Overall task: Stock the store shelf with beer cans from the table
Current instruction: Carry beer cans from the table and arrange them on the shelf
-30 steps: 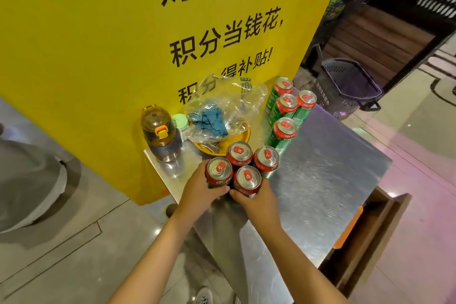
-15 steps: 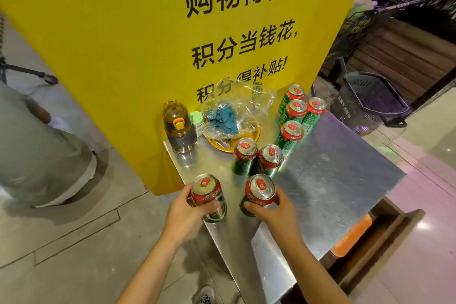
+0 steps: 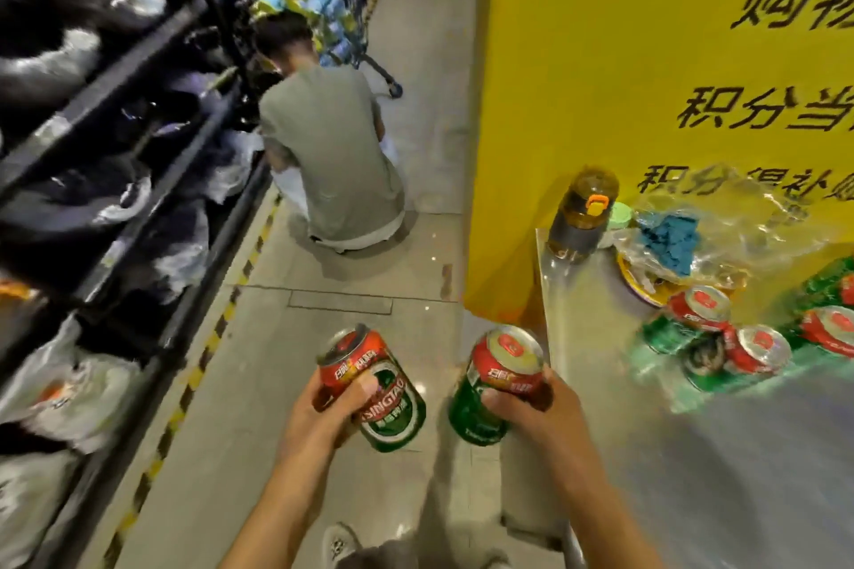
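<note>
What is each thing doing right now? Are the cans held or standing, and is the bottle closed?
left hand: grips left can, tilted, off the table.
right hand: grips right can, tilted, off the table.
cans on table: standing, untouched.
bottle: upright, lid closed.
plastic bag: crumpled, lying on a plate.

Two green aluminium beer cans with red tops are being held off the desk: one tilting left over the floor, the other nearly upright. More such cans are standing clustered on the shiny metal desk. Dark store shelving is running along the left.
</note>
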Tool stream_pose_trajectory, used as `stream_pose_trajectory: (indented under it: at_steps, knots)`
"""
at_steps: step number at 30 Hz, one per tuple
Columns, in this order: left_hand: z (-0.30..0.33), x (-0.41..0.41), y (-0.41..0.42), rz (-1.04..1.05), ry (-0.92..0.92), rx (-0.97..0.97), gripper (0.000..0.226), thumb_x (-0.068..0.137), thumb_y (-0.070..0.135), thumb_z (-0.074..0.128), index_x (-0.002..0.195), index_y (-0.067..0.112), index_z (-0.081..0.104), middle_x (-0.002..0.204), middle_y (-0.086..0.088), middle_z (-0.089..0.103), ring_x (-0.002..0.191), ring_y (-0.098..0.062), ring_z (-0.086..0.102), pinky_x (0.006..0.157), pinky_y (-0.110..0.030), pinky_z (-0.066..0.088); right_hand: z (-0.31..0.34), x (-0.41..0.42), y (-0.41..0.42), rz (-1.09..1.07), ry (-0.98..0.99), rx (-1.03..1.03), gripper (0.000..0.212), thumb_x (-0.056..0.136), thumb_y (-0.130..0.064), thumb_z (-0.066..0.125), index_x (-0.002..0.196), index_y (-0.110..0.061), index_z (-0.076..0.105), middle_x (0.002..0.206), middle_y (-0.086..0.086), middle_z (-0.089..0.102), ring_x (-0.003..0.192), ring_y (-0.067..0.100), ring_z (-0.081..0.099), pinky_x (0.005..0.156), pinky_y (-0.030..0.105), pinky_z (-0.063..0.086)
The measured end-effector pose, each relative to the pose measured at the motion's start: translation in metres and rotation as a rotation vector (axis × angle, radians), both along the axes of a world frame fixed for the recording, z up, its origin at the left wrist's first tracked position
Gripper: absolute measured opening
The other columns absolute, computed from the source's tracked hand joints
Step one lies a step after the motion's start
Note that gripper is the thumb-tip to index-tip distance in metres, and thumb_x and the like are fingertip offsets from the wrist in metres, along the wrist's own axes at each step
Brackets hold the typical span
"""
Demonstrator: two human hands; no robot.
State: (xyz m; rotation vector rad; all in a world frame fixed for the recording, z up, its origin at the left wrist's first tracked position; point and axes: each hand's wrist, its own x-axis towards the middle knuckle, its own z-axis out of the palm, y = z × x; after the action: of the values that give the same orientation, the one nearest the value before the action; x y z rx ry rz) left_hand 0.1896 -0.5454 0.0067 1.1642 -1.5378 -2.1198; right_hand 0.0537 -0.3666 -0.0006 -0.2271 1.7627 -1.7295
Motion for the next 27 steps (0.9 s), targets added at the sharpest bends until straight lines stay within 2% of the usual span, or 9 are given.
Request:
stream_pose_trajectory:
  at_steps: [3,5,8,11,15,18,21,25,27]
  knots:
    - [0.006,0.043,-0.029,0.113,-0.01,-0.004,0.098,0.022,0.064,0.084,0.111,0.03,0.06,0.101,0.004,0.072,0.096,-0.018,0.067,0.077,-0.033,0.051,0.005,0.023,-0.045,0.104,-0.044,-0.015,0.082,0.039,-0.041,0.083,0.115,-0.019,0.061,0.105,0.003,0.071,0.105,0.021,0.064,0.095,0.037,0.05]
    - [0.011,0.072,-0.05,0.166,-0.013,-0.028,0.092,0.023,0.062,0.084,0.107,0.03,0.061,0.098,0.004,0.072,0.096,-0.02,0.066,0.075,-0.032,0.051,0.007,0.04,-0.079,0.14,-0.062,-0.026,0.084,0.036,-0.04,0.083,0.114,-0.018,0.061,0.103,0.003,0.071,0.102,0.023,0.065,0.092,0.04,0.052]
    - [0.02,0.122,-0.088,0.254,-0.021,-0.053,0.079,0.032,0.052,0.081,0.105,0.03,0.061,0.097,0.003,0.072,0.097,-0.02,0.066,0.073,-0.031,0.051,0.014,0.074,-0.141,0.249,-0.032,-0.038,0.076,0.036,-0.041,0.082,0.107,-0.022,0.062,0.096,-0.003,0.072,0.093,0.015,0.067,0.076,0.027,0.056]
    - [0.025,0.176,-0.132,0.34,-0.024,-0.098,0.084,0.036,0.05,0.082,0.114,0.026,0.059,0.106,0.0,0.07,0.101,-0.021,0.064,0.076,-0.031,0.051,0.023,0.117,-0.206,0.382,0.009,-0.046,0.062,0.045,-0.031,0.085,0.103,-0.026,0.062,0.092,-0.013,0.072,0.086,0.003,0.066,0.068,0.015,0.051]
    - [0.033,0.248,-0.185,0.486,-0.011,-0.133,0.074,0.045,0.043,0.089,0.111,0.026,0.06,0.101,0.002,0.07,0.097,-0.018,0.063,0.072,-0.03,0.049,0.03,0.18,-0.286,0.517,0.035,-0.051,0.062,0.054,-0.02,0.089,0.108,-0.03,0.06,0.104,-0.009,0.068,0.102,0.01,0.059,0.085,0.026,0.047]
    - [0.034,0.296,-0.216,0.606,-0.031,-0.152,0.085,0.024,0.054,0.087,0.101,0.03,0.062,0.094,0.005,0.072,0.093,-0.016,0.064,0.072,-0.03,0.049,0.033,0.216,-0.333,0.602,0.041,-0.046,0.05,0.065,-0.007,0.081,0.103,-0.032,0.059,0.1,-0.012,0.066,0.098,0.005,0.058,0.075,0.018,0.045]
    - [0.035,0.329,-0.238,0.736,-0.033,-0.142,0.066,0.042,0.044,0.089,0.101,0.03,0.061,0.102,0.002,0.069,0.101,-0.024,0.062,0.079,-0.036,0.049,0.039,0.239,-0.372,0.676,0.025,-0.041,0.048,0.067,-0.003,0.078,0.103,-0.03,0.059,0.097,-0.011,0.066,0.094,0.006,0.059,0.07,0.018,0.044]
    - [0.032,0.353,-0.267,0.835,-0.058,-0.166,0.089,0.021,0.06,0.082,0.102,0.031,0.062,0.097,0.005,0.07,0.094,-0.016,0.063,0.071,-0.029,0.049,0.043,0.252,-0.427,0.77,0.032,-0.043,0.048,0.067,-0.006,0.079,0.099,-0.034,0.058,0.103,-0.007,0.065,0.098,0.009,0.058,0.071,0.02,0.044]
    - [0.032,0.356,-0.286,0.884,-0.044,-0.161,0.083,0.029,0.054,0.08,0.105,0.031,0.061,0.1,0.004,0.069,0.097,-0.016,0.063,0.07,-0.027,0.048,0.044,0.258,-0.458,0.814,0.036,-0.052,0.052,0.061,-0.012,0.085,0.102,-0.034,0.06,0.104,-0.006,0.067,0.1,0.011,0.059,0.073,0.022,0.045]
